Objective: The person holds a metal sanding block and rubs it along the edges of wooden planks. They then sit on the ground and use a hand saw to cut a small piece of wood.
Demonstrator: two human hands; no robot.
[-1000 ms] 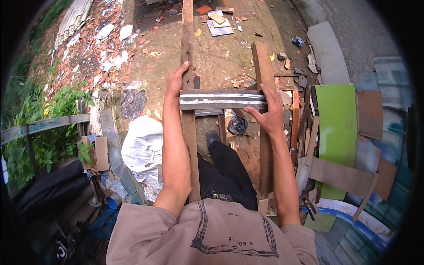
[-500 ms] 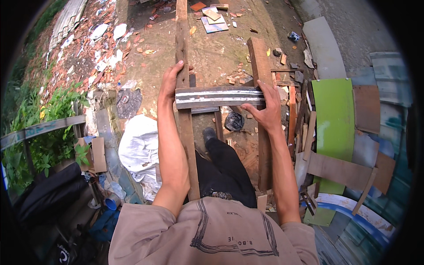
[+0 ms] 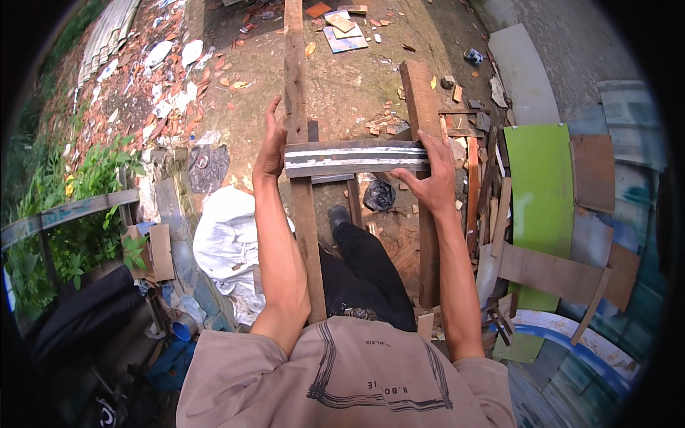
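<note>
A short grey-brown wooden board (image 3: 357,151) with two white stripes lies crosswise over two long wooden beams. The left beam (image 3: 305,214) runs away from my waist to the top of the view; the right beam (image 3: 421,100) is shorter. My left hand (image 3: 270,148) is open, its fingers stretched out along the outer side of the left beam, close to the board's left end. At the board's right end, my right hand (image 3: 435,171) grips it, thumb on the near side and fingers over the far edge, above the right beam.
Below the beams lie a black plastic bundle (image 3: 379,195) and wood scraps. A white sack (image 3: 225,239) rests at the left, near a metal rail (image 3: 68,214) and green plants. To the right are a green panel (image 3: 541,207) and several boards. Tile pieces (image 3: 345,39) lie farther off.
My left hand has loosened from around the left beam and straightened its fingers along its outer side. My right hand keeps its place on the board.
</note>
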